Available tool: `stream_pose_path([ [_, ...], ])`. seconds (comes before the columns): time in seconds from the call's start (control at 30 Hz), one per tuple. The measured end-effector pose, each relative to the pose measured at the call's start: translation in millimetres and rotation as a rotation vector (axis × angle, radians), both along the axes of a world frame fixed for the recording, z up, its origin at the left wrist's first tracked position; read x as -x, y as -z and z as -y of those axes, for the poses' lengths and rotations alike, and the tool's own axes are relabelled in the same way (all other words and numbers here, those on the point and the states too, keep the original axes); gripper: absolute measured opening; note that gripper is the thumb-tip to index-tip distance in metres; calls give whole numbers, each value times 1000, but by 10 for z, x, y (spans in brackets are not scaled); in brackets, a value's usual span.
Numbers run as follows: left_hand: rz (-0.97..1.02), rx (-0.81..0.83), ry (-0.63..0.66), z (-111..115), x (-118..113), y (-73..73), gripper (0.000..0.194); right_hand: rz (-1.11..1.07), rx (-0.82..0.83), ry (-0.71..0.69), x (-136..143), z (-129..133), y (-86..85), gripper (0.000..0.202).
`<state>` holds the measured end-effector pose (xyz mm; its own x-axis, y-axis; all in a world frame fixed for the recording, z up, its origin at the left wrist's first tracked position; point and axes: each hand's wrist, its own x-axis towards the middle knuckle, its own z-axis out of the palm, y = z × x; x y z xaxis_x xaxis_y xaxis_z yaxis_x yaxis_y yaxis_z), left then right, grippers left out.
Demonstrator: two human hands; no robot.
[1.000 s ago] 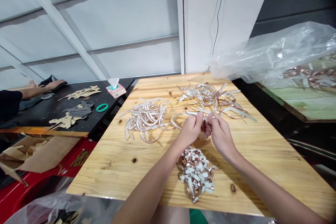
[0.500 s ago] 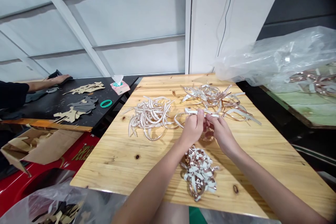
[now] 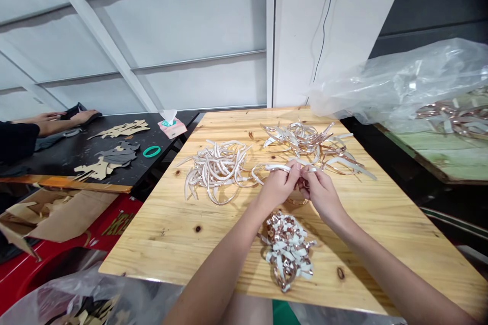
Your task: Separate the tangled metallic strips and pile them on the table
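Over the middle of the wooden table, my left hand pinches a white-and-copper strip, whose pale length sticks out to the left. My right hand is closed on the same strip, fingertips nearly touching those of the left. Part of the strip between them is hidden by the fingers. Left of my hands lies a pile of curved pale strips. Beyond them is a looser heap of white and copper strips. Nearer to me sits a clump of short shiny copper and white scraps.
A black table at left bears beige and grey cutouts, a green tape ring and a tissue pack. A co-worker's hands rest there. Clear plastic sheeting hangs at right. A cardboard box stands lower left.
My hands have drawn closer together on the strip, and less of it shows between them. The co-worker's second hand has come into view. The camera has shifted slightly.
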<state>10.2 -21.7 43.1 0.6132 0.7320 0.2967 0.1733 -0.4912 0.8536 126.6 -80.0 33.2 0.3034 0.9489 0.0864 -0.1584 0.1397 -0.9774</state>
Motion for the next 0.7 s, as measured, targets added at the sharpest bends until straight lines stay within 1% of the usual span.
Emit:
stream_pose_path([
  [0.1,19,22,43,-12,-4,0,37,-147,34,43,-1,-4,-17,30],
  [0.2,3,14,56,-10,-1,9,35,-257,78,46,-27,-7,-35,26],
  [0.33,-27,-82,60,18,-20,59,33,-414,130,79,-87,-21,-91,23],
  [0.43,14,-141,66,39,-52,103,32,-433,105,107,-112,-24,-145,21],
  [0.5,48,-108,66,42,-67,121,37,-399,75,102,-116,-22,-165,22],
  [0.57,51,-35,80,37,-72,132,46,-394,58,86,-120,-26,-162,23],
  [0.63,32,23,107,30,-69,138,56,-438,59,78,-135,-38,-137,23],
  [0.7,13,28,121,27,-62,140,59,-505,73,92,-161,-58,-99,22],
])
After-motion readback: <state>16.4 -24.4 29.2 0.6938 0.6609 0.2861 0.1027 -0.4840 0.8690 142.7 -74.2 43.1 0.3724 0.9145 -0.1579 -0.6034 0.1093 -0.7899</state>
